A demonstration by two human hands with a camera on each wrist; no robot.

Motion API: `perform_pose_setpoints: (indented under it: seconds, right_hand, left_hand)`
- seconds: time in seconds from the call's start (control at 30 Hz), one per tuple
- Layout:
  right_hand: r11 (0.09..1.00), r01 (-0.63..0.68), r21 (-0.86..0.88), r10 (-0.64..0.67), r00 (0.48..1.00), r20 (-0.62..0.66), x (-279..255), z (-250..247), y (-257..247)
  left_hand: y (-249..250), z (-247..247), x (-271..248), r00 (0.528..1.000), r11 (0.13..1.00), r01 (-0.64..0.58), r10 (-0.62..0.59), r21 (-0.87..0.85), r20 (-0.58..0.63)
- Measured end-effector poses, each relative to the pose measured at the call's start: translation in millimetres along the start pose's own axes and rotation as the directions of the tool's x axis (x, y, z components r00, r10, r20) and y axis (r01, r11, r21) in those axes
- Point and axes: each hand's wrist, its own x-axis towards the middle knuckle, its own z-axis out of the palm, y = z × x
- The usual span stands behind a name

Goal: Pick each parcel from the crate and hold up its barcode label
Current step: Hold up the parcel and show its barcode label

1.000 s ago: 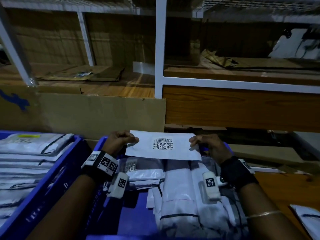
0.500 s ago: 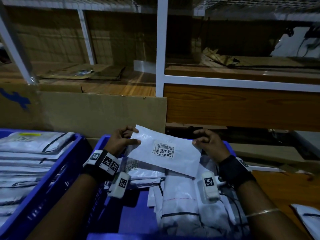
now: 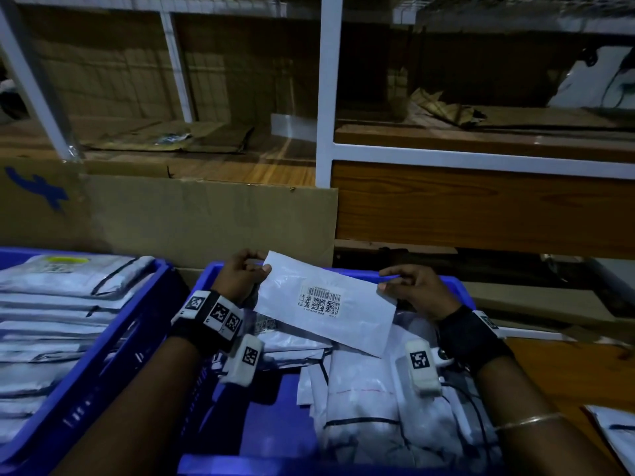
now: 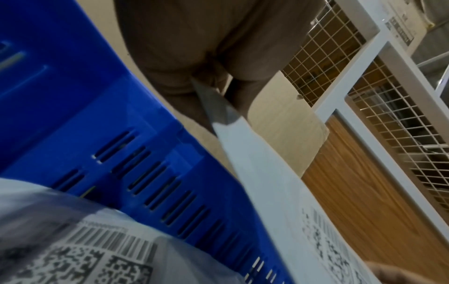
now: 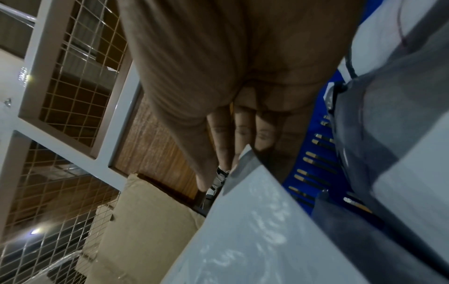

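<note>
Taking the middle blue crate (image 3: 458, 290) as the landmark: to its left stands a second blue crate (image 3: 113, 341), stacked with grey poly-mailer parcels (image 3: 58, 304). Behind both crates a sheet of cardboard (image 3: 206, 218) leans against a white-framed shelf rack (image 3: 324, 97).

Above the far-left corner of the middle crate, the left hand (image 3: 242, 274) pinches the upper-left corner of a white flat parcel (image 3: 350, 321), thumb on the front and fingers behind; the left wrist view shows the corner clamped in its grasp (image 4: 206, 90). The parcel hangs tilted over the crate, its left end higher than its right, with the barcode label (image 3: 319, 300) facing up toward the head camera. More parcels (image 3: 360, 407) lie inside the crate below it.

At the parcel's right edge, the right hand (image 3: 417, 290) holds it between thumb and fingertips (image 5: 243, 130). A thin bangle (image 3: 529, 420) circles the right forearm. To the right of the crate lies a wooden surface (image 3: 556, 379) with another parcel (image 3: 615, 431) at the frame edge.
</note>
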Motion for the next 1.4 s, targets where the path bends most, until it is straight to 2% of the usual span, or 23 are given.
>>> perform_pose_setpoints:
  seconds: [0.13, 0.23, 0.37, 0.6, 0.67, 0.83, 0.93, 1.07, 1.17, 1.27, 1.4]
  right_hand:
    - [0.999, -0.013, -0.029, 0.014, 0.999, 0.039, -0.1, 2.5, 3.5]
    - [0.995, 0.021, -0.099, -0.017, 0.999, 0.033, 1.9, 5.2, 7.2]
    - [0.995, 0.029, -0.091, -0.025, 0.999, 0.046, 0.7, 10.4, 9.0]
    - [0.991, 0.015, -0.133, -0.01, 0.999, 0.039, 2.8, 17.4, 14.6]
    - [0.988, 0.021, -0.154, -0.012, 0.998, 0.059, 2.0, 22.3, 11.8]
    - [0.973, 0.053, -0.224, -0.032, 0.995, 0.094, 6.1, 40.5, -1.3]
    - [0.942, 0.088, -0.325, -0.055, 0.992, 0.109, 14.8, 53.8, -6.5]
    - [0.858, 0.151, -0.492, -0.078, 0.983, 0.167, 21.8, 76.5, -11.8]
    - [0.796, 0.163, -0.583, -0.109, 0.986, 0.126, 25.4, 91.6, -12.5]
    - [0.775, 0.15, -0.613, -0.122, 0.989, 0.087, 27.6, 104.4, -7.6]
    - [0.718, 0.185, -0.672, -0.119, 0.983, 0.143, 26.6, 109.9, -10.7]
  left_hand:
    - [-3.5, -1.3, 4.9, 0.999, 0.999, -0.004, 0.003, -0.042, -0.032]
    - [-3.4, -2.9, 2.8, 0.996, 0.999, 0.054, -0.054, -0.003, -0.064]
    - [-1.9, -3.8, -0.6, 0.989, 0.99, 0.14, -0.139, -0.001, -0.051]
    - [-6.7, -16.8, 5.4, 0.988, 0.959, 0.141, -0.12, 0.244, -0.101]
    - [-4.6, -17.1, 5.1, 0.989, 0.954, 0.131, -0.107, 0.268, -0.101]
    - [-2.4, -10.8, 6.3, 0.992, 0.978, 0.123, -0.12, 0.166, -0.028]
    - [-6.0, -6.9, 4.6, 0.984, 0.973, 0.166, -0.174, 0.159, 0.036]
    - [-11.7, -4.2, -0.9, 0.967, 0.92, 0.187, -0.233, 0.344, 0.098]
    - [-21.4, -2.2, -0.5, 0.946, 0.883, 0.203, -0.289, 0.424, 0.149]
    - [-25.6, -2.7, 0.0, 0.943, 0.839, 0.189, -0.3, 0.511, 0.144]
    - [-28.4, -3.4, 4.4, 0.949, 0.821, 0.177, -0.289, 0.543, 0.127]
